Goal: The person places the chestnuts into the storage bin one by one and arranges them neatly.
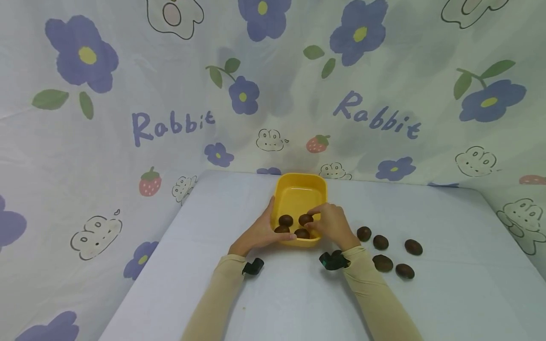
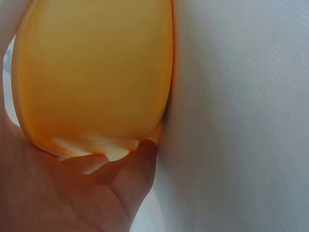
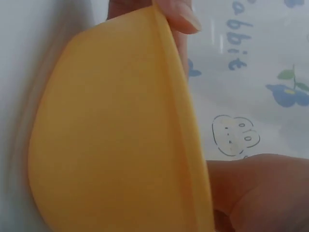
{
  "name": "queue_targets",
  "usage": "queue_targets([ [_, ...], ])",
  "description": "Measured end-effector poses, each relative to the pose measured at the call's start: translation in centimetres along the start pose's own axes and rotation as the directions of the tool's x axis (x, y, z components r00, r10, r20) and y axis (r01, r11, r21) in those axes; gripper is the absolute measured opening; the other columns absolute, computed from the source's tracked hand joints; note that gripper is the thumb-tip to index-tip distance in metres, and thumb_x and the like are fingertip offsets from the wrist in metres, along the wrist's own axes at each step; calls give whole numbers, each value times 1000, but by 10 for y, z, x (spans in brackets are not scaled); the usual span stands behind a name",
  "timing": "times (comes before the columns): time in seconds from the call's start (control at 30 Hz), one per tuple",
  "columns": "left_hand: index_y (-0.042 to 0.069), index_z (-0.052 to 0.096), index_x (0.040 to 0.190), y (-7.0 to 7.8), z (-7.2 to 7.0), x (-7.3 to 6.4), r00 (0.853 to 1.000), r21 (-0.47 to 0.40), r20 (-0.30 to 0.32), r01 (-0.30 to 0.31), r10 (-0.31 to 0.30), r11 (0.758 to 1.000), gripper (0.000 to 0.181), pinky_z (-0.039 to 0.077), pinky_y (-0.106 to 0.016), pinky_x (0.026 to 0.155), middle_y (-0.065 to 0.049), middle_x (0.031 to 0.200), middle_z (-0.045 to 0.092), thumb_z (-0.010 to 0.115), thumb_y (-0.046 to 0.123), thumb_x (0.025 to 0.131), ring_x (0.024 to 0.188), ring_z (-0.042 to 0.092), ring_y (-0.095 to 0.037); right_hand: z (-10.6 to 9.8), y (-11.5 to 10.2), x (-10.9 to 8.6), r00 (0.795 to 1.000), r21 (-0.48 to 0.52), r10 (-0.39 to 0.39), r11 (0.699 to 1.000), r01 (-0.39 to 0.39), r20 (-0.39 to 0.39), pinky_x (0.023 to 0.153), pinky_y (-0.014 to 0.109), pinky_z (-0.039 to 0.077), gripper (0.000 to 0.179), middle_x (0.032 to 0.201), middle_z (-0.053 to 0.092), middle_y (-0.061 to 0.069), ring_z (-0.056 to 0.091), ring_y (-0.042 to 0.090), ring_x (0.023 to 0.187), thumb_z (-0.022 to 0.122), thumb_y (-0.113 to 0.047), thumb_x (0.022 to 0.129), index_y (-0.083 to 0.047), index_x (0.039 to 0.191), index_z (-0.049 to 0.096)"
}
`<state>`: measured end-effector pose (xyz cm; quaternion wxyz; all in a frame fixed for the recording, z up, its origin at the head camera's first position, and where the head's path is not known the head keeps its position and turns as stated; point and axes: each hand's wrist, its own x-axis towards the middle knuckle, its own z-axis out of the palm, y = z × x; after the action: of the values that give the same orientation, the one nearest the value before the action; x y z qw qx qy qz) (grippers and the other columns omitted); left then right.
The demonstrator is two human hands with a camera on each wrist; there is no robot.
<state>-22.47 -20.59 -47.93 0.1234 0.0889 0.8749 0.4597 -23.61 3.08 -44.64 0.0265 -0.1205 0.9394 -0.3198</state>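
Note:
A yellow plastic basin (image 1: 300,201) stands on the white table. My left hand (image 1: 265,229) grips its near left corner, thumb across the near rim and fingers along the outer wall. In the left wrist view the fingers (image 2: 140,169) reach under the wall's edge. Over the basin's near right side, my right hand (image 1: 334,223) pinches a dark brown, oval passion fruit (image 1: 305,219) between thumb and fingers. Three similar fruits (image 1: 286,220) lie at the near end inside. The basin's wall hides the held fruit in the right wrist view.
To the right of the basin lie several more dark passion fruits (image 1: 382,263) on the white tablecloth (image 1: 460,284), one partly hidden behind my right wrist. A patterned cloth (image 1: 290,85) with flowers and rabbits hangs behind and beside the table.

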Motion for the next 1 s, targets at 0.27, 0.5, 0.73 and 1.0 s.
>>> queue_targets([
  [0.27, 29, -12, 166, 0, 0, 0, 1000, 0, 7, -7, 7, 1000, 145, 19, -57, 131, -1, 177, 2, 88, 67, 68, 163, 16, -27, 6, -6, -2, 999, -169, -48, 985, 43, -23, 101, 53, 48, 29, 111, 81, 5, 70, 29, 104, 88, -25, 83, -11, 109, 83],
  [0.5, 32, -11, 166, 1, 1, 1, 1000, -3, 6, -20, 20, 1000, 142, 20, -59, 130, 1, 177, 4, 89, 61, 70, 162, 20, -27, 11, -6, -2, 998, -185, -59, 981, 56, -9, 100, 53, 46, 20, 106, 81, 6, 71, 29, 107, 85, -20, 87, -9, 103, 83],
  [0.73, 35, -10, 166, 3, 2, 1, 1000, 7, -4, -10, 11, 1000, 138, 22, -59, 130, 0, 177, 6, 90, 54, 73, 161, 22, -27, 12, -6, -1, 999, -151, -37, 988, 36, -1, 105, 55, 45, 17, 107, 81, 7, 71, 30, 110, 83, -16, 88, -8, 103, 83],
  [1.0, 34, -11, 166, 2, 2, 0, 1000, 9, -6, 9, -9, 1000, 138, 22, -60, 129, 1, 177, 5, 89, 55, 73, 161, 22, -27, -6, -3, -2, 996, -54, -73, 996, 71, -50, 98, 49, 50, 21, 112, 79, 9, 68, 30, 103, 80, -19, 91, -9, 110, 81],
])
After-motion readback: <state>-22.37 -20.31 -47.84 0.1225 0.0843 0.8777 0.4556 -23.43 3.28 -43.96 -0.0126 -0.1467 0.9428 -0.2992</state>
